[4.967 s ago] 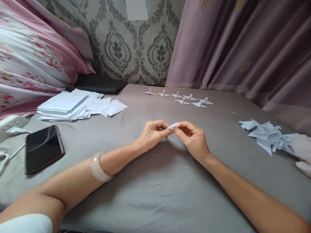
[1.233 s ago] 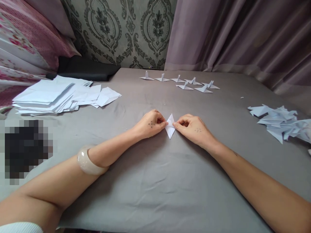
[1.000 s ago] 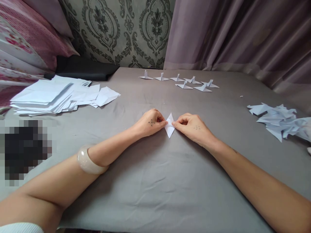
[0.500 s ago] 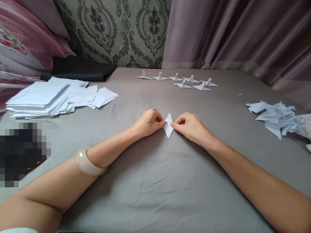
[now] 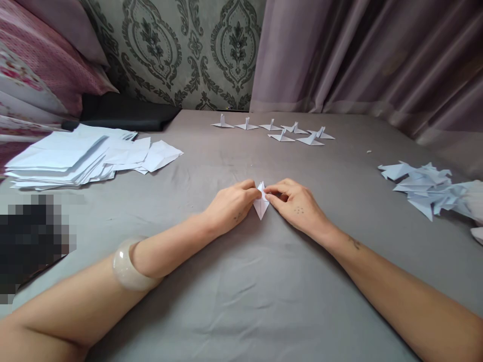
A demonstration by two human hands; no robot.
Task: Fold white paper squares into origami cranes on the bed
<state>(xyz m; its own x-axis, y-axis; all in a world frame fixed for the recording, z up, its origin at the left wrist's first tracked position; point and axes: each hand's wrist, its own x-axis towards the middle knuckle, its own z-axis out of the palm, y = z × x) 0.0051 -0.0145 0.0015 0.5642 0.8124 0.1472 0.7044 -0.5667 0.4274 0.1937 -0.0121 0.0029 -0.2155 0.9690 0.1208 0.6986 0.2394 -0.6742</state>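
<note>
A small white piece of folded paper (image 5: 261, 208), shaped like a narrow diamond, lies on the grey cloth between my hands. My left hand (image 5: 237, 201) is closed at its left edge, the thumb and fingers pressed on the paper and covering part of it. From the other side, my right hand (image 5: 296, 201) pinches the right edge between thumb and forefinger. The paper's top point and lower point both show. A pale bangle (image 5: 132, 266) circles my left forearm.
Several folded paper cranes (image 5: 279, 137) stand in rows at the back of the grey surface. At the left is a stack of white paper sheets (image 5: 56, 153), with a black cloth (image 5: 128, 113) behind. A heap of folded paper shapes (image 5: 430, 186) lies at the right.
My left hand has rolled over, its knuckles now turned more upward, with the fingers over the paper's left edge. My right fingers have shifted slightly on the right edge. The view has tilted a little.
</note>
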